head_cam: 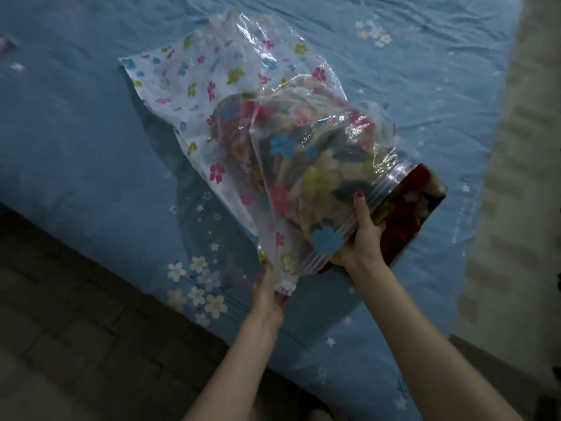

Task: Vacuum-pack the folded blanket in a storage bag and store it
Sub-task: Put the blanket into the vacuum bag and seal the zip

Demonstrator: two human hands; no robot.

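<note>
Storage bag (230, 95): a clear plastic vacuum bag printed with pink, blue and green flowers is seen across the middle of the frame, lying on the bed. Its closed end is spread flat toward the upper left; its open mouth, edged with ribbed zip strips, is turned toward the lower right.

Folded blanket (416, 205): a thick blanket in dark red with pale flowers is lodged most of the way inside the bag, and its near end is left sticking out of the mouth at centre right. The rest is seen blurred through the plastic.

Right hand (364, 235): clamped on the near end of the blanket at the bag's mouth, thumb laid over the zip strip on top, fingers tucked beneath and hidden. Red polish is seen on the thumbnail.

Left hand (268, 296): the lower corner of the bag's mouth is pinched between thumb and fingers, low and left of centre, and the plastic is drawn taut from it.

Bed sheet (91, 132): a creased blue sheet with white stars and clusters of pale flowers is spread under everything.

Floor (60, 329): dark tiles are seen at the lower left.

Writing: no brand or label can be read; faint marks on the sheet at the right are too blurred to make out.
</note>
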